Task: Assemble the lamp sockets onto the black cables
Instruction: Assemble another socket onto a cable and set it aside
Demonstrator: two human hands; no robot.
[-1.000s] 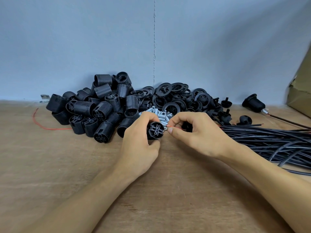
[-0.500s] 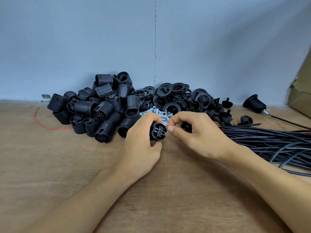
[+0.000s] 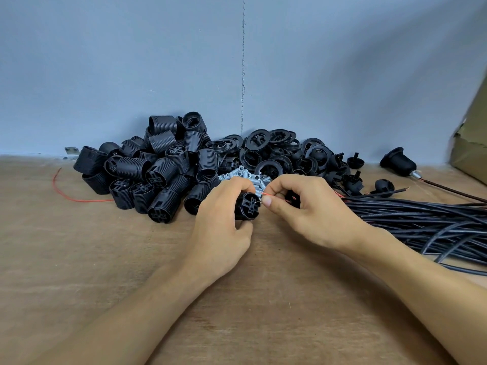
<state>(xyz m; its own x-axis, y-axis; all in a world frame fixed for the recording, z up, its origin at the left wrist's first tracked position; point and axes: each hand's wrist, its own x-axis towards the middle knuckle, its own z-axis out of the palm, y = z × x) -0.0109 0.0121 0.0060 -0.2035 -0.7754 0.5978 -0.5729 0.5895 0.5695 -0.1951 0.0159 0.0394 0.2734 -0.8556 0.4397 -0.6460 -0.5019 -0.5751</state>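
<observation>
The left hand is wrapped around a black lamp socket, thumb under it and fingers curled over the top, holding it just above the wooden surface near the middle of the scene, with its slotted end turned toward the camera. The right hand, just right of it, pinches a thin red wire between thumb and forefinger, and the wire's tip meets the upper right edge of the socket. Whether the tip is inside a slot cannot be told. Just beyond the hands lies a small heap of silver metal sleeves. Farther left is a pile of ribbed black socket bodies, and behind the hands a pile of flat black rings against the blue wall. A bundle of black cables runs off to the right. At the far right lies an assembled socket on its cable, near a cardboard box. A loose red wire strand lies at the far left.
</observation>
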